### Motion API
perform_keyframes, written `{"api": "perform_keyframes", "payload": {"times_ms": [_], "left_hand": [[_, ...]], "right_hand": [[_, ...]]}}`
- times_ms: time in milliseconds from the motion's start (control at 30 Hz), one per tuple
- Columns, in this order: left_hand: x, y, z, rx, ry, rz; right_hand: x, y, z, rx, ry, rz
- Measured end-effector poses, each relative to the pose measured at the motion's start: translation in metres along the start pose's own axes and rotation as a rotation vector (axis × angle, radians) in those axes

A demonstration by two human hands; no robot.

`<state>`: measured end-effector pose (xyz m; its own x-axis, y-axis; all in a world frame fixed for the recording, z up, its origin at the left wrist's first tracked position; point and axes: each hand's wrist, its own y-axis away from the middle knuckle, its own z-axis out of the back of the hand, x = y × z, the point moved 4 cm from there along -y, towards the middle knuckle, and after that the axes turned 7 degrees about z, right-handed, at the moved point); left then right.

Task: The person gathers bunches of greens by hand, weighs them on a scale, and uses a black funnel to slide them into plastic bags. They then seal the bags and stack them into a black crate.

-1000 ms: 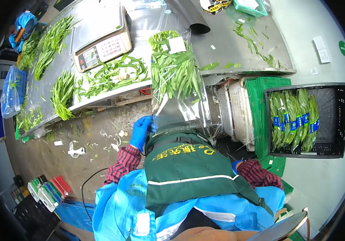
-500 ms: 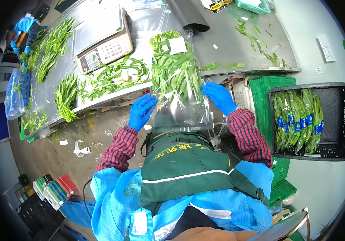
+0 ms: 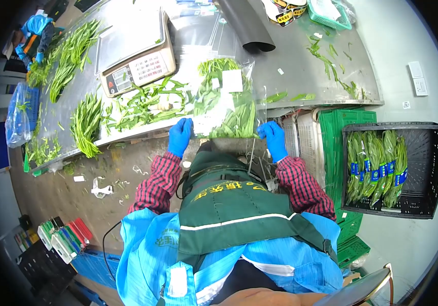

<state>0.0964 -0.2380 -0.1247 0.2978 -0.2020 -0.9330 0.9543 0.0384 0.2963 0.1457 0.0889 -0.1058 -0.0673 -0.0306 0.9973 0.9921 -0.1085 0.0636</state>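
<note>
A clear plastic bag of leafy greens point(image 3: 226, 109) with a white label lies at the table's front edge, its lower end folded up over the leaves. My left hand point(image 3: 180, 136), in a blue glove, has its fingers pressed together at the bag's left lower corner. At the right lower corner, my right hand point(image 3: 273, 137), also gloved in blue, pinches the plastic. Loose greens point(image 3: 142, 109) lie on the table left of the bag, below a weighing scale point(image 3: 137, 56).
On the right, a black crate point(image 3: 423, 168) holds several labelled bundles beside green crates point(image 3: 331, 153). A dark rolled sheet point(image 3: 247, 28) and a teal basket point(image 3: 331, 15) lie at the back. A co-worker point(image 3: 36, 35) bends over greens at the far left.
Both hands have moved closer together, and the loose lower part of the bag, which hung towards my apron, is now folded up over the greens.
</note>
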Motion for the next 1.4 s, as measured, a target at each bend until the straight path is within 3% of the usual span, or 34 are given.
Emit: {"api": "perform_keyframes", "payload": {"times_ms": [167,433,633,833,933,1067,1133,1167,1267,1400], "left_hand": [[0.031,-0.002,0.004,0.048,-0.021,0.075],[0.024,0.0,0.003,0.073,0.098,0.147],[0.014,0.004,0.006,0.002,-0.057,0.027],[-0.042,0.026,0.0,-0.118,0.033,-0.133],[-0.044,0.033,0.005,-0.176,0.111,-0.198],[-0.035,0.025,0.003,-0.148,0.187,0.06],[-0.015,0.006,0.002,-0.115,0.212,0.189],[-0.014,-0.001,0.0,-0.171,0.162,0.114],[-0.008,-0.011,-0.002,-0.155,-0.035,0.203],[0.012,-0.021,-0.004,-0.148,0.055,0.204]], "right_hand": [[-0.012,0.006,-0.004,-0.066,-0.036,-0.066],[-0.014,0.013,-0.009,-0.131,-0.055,-0.164],[0.011,0.006,-0.008,-0.097,-0.051,-0.17],[0.047,-0.022,-0.017,-0.183,0.091,0.041],[0.072,-0.018,-0.025,-0.228,0.119,0.249],[0.056,-0.03,-0.03,-0.319,-0.117,-0.047],[0.055,-0.047,-0.033,-0.311,0.022,-0.068],[0.054,-0.054,-0.033,-0.31,0.09,-0.078],[0.032,-0.066,-0.03,-0.291,0.108,-0.155],[0.024,-0.071,-0.028,-0.262,0.093,-0.237]]}}
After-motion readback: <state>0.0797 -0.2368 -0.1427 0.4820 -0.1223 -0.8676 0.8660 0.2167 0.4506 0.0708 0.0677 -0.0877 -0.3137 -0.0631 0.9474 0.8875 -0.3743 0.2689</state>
